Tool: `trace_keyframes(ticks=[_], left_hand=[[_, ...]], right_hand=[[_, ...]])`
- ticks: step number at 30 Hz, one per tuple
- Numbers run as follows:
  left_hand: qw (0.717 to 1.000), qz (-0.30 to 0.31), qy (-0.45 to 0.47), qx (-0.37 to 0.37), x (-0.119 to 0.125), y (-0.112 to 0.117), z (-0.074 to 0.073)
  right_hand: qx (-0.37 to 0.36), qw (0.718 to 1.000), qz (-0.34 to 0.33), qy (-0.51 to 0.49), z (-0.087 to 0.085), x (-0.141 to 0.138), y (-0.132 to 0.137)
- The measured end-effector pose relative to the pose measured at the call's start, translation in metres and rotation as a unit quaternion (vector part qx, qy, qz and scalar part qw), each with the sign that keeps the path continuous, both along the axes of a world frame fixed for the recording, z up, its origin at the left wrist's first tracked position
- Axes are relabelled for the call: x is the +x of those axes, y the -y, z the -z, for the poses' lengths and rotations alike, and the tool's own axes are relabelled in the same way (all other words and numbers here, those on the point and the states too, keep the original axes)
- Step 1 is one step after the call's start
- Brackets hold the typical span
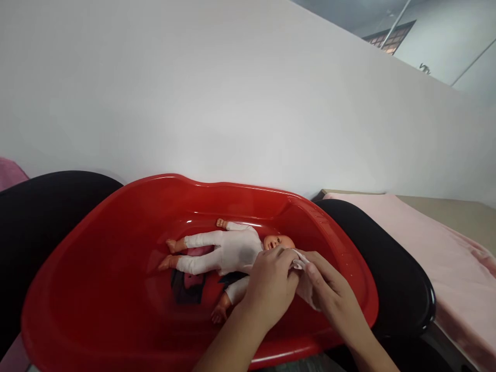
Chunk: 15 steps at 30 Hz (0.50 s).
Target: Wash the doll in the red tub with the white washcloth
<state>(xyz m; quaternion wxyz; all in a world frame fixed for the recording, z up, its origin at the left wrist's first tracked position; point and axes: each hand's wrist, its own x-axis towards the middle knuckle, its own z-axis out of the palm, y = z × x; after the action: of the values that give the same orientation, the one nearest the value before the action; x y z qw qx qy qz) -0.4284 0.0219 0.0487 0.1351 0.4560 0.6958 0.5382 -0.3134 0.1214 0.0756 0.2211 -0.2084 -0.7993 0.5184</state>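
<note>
The doll (228, 250) lies dressed on its back at centre frame, in the red tub (96, 268). Your left hand (269, 289) rests on its shoulder; your right hand (329, 294) has its fingers clamped on a white cloth (300, 263) beside the head — wiping looks barely begun.

The tub (116, 268) floor is left bare at its left end, past the doll's (228, 250) feet, and along the near wall. The right end is crowded by the doll's head, both hands (left (269, 289), right (329, 292)) and a cloth (300, 263). Entry is blocked behind by the wall (232, 103).
</note>
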Motion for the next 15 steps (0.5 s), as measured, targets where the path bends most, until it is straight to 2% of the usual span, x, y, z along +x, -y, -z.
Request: trace_keyframes(ticks=[4,8,10,15], left_hand=[[0.999,-0.012,0.046,0.005,0.001,0.0,0.001],[0.986,-0.05,0.153,0.037,0.005,-0.006,0.008],[0.983,-0.064,0.17,0.037,0.006,-0.008,0.01],[0.978,-0.058,0.201,0.016,-0.004,-0.005,0.004]], right_hand=[[-0.023,0.998,0.056,0.014,0.0,0.0,0.003],[0.077,0.99,0.12,0.011,-0.002,0.003,-0.013],[0.125,0.981,0.147,-0.01,-0.008,0.003,-0.022],[0.208,0.965,0.16,-0.013,-0.036,-0.006,-0.044]])
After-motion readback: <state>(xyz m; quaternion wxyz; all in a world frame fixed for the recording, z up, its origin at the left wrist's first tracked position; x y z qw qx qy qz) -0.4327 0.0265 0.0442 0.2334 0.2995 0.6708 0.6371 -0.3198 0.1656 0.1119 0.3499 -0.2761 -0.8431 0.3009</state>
